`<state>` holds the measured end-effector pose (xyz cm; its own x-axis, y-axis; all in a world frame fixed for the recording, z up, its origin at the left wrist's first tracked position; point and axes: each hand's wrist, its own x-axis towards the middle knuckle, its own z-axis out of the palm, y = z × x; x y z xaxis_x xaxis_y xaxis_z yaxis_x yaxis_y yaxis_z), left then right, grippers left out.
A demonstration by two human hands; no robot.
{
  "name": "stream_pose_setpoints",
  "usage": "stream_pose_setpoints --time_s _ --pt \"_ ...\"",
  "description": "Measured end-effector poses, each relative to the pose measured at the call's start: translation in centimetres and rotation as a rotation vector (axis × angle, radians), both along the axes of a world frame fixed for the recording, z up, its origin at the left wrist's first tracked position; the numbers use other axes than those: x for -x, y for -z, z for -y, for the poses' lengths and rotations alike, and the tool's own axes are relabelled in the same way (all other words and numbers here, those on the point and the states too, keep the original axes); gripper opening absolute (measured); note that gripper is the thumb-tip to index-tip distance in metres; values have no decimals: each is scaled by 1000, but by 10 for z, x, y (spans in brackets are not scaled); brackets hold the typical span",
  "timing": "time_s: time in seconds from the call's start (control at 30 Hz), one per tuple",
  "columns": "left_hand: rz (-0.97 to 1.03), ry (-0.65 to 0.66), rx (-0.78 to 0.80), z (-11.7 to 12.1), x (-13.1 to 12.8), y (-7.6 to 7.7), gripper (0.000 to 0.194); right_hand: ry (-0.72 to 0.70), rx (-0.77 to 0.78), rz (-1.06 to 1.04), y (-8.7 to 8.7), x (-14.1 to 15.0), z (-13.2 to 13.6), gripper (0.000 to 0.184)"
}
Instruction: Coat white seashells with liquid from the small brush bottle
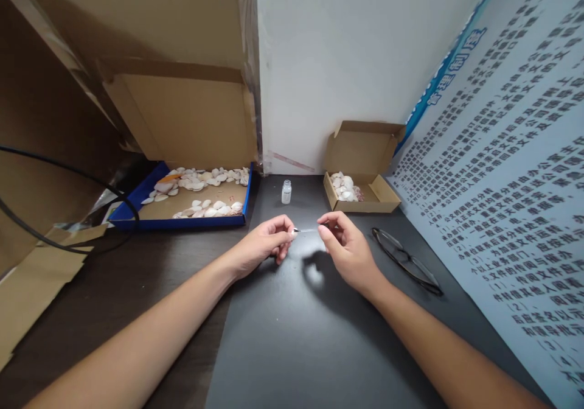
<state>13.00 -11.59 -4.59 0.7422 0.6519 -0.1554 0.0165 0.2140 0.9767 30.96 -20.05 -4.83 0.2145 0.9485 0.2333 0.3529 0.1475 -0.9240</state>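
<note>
Above the dark grey mat, my two hands face each other with fingertips a short way apart. A thin pale rod (308,230) with a dark tip spans the gap between them. My right hand (349,248) is closed in a pinch on the rod's right end. My left hand (269,238) is also closed, thumb against forefinger, right at the dark tip. Something small and whitish shows at those fingertips, too small to name. Behind the hands stands a small clear glass bottle (286,192), upright, with no cap on it and a pale label or filling.
At the back left, a blue-edged tray (182,219) holds many white shells and an orange one. An open cardboard box (365,206) with shells stands back right. Black-framed glasses (406,260) lie right of my hand. A black cable (68,168) loops at left, above cardboard pieces (41,293).
</note>
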Motion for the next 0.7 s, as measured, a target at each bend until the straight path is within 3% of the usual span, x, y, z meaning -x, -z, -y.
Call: stream_pose_setpoints --time_s 0.13,0.3,0.47,0.6,0.7 --pt "0 -5 0 0 0 0 21 40 -18 49 -3 1 0 20" --pt "-1 -27 7 1 -1 -1 14 -42 -9 -34 -5 2 1 20" --pt "2 -21 11 1 -2 -1 17 -7 -24 48 -4 2 2 20" --pt "-12 -19 8 1 -2 -1 20 -85 2 -48 -3 2 2 21" --pt "-16 -16 0 1 -1 0 18 -86 -2 7 -3 2 3 20"
